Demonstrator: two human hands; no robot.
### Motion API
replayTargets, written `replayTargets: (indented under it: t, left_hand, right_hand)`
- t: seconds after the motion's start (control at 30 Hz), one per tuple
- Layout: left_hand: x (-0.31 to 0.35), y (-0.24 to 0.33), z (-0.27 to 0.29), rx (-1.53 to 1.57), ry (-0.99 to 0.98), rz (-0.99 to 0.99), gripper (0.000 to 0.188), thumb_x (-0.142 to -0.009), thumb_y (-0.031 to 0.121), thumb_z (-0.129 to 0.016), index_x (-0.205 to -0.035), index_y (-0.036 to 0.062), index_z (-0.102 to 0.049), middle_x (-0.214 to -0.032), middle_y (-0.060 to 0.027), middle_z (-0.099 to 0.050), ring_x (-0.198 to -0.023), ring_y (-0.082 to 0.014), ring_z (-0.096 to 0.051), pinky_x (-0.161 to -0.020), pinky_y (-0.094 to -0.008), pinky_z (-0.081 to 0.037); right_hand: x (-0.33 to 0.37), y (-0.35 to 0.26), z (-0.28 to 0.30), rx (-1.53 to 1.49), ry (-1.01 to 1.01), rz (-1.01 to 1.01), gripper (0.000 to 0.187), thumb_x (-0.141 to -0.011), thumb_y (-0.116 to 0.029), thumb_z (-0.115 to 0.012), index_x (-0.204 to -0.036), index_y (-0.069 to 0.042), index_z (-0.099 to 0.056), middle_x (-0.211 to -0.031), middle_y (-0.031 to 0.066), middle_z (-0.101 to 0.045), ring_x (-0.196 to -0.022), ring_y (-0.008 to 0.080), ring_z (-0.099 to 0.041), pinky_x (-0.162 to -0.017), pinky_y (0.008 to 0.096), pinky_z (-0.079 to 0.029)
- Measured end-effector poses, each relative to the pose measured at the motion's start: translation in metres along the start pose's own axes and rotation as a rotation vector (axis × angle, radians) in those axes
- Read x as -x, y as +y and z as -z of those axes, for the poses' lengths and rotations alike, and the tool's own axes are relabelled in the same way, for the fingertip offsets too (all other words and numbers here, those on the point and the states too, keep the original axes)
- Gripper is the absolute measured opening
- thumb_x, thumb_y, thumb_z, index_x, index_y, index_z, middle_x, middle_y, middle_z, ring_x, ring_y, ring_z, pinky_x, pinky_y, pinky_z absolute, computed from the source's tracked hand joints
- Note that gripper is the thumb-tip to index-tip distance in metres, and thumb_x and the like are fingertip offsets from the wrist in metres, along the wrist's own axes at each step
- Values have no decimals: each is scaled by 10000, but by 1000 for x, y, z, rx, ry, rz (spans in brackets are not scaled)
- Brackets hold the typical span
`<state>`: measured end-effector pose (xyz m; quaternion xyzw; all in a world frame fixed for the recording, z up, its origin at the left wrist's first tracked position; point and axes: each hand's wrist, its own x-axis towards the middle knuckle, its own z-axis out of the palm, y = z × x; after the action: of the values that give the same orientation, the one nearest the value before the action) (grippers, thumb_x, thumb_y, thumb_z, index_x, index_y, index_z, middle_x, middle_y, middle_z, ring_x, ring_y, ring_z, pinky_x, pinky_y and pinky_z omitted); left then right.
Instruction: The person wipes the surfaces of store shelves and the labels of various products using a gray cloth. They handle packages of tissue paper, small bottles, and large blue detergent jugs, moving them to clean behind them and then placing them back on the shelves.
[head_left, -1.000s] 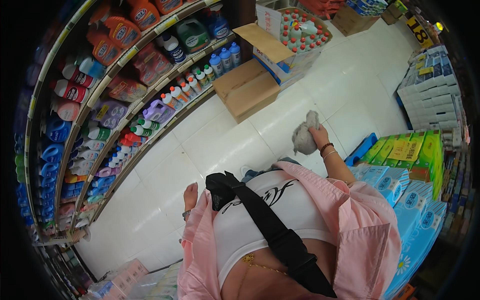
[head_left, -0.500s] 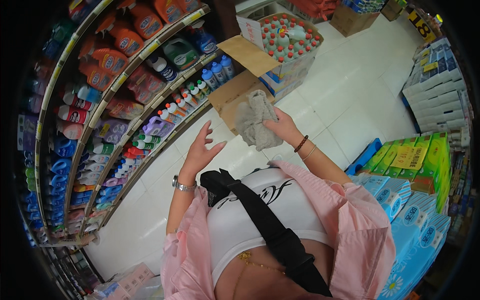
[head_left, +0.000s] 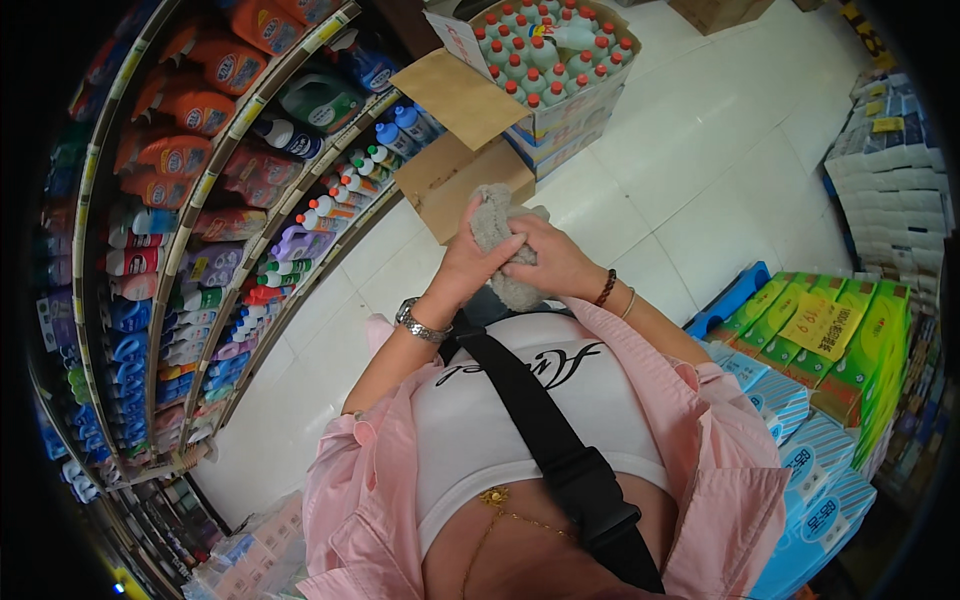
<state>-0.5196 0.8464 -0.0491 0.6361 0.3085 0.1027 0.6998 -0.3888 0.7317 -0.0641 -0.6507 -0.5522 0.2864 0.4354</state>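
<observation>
The grey cloth (head_left: 490,222) is in the air above the white tiled floor (head_left: 670,210), and in this view it overlaps the near edge of the brown cardboard box (head_left: 438,195). It seems light, soft and limp, not fragile; whether it is damp, I cannot tell. The bunched middle looks like a good place for holding. The left hand (head_left: 465,265) and the right hand (head_left: 555,260) press it between them, with some fingers hidden. The left forearm (head_left: 385,360) and the right forearm (head_left: 660,322) slope inward, so the hands meet before the chest.
</observation>
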Motion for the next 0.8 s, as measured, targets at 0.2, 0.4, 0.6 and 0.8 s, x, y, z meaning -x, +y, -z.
replayTargets:
  t: [0.2,0.4,0.6,0.8]
  left_hand:
    - [-39,13,21,326,142,67,654,-818,97,-690,-1349,-25,-329,-1202,-115,-548,-1057,-174,-548,-898,-297,-455]
    - [-94,25,60,513,238,-16,476,-828,33,-656,-1252,-17,-447,-1159,-104,-582,-1033,-176,-568,-880,-301,-464]
    - [-127,36,101,544,426,-75,450,-832,15,-635,-1247,0,-461,-1164,-103,-574,-1035,-195,-564,-900,-314,-450]
    - [-122,54,123,540,645,-98,466,-840,41,-635,-1264,-11,-450,-1203,-108,-552,-1080,-205,-542,-922,-327,-435]
  right_hand:
    - [-49,7,16,-112,-98,38,497,-754,-215,-684,-1177,-10,-523,-1222,168,-485,-1090,329,-517,-926,362,-432]
    - [-113,18,40,-186,-48,24,374,-779,-135,-665,-1139,-67,-590,-1217,112,-497,-1089,225,-517,-909,327,-435]
    - [-161,64,59,-69,66,-127,332,-805,-120,-640,-1131,-88,-588,-1189,78,-519,-984,176,-564,-786,291,-492]
    - [-189,186,105,95,203,-344,468,-781,-278,-699,-1171,-53,-572,-1099,150,-564,-892,229,-599,-767,336,-496]
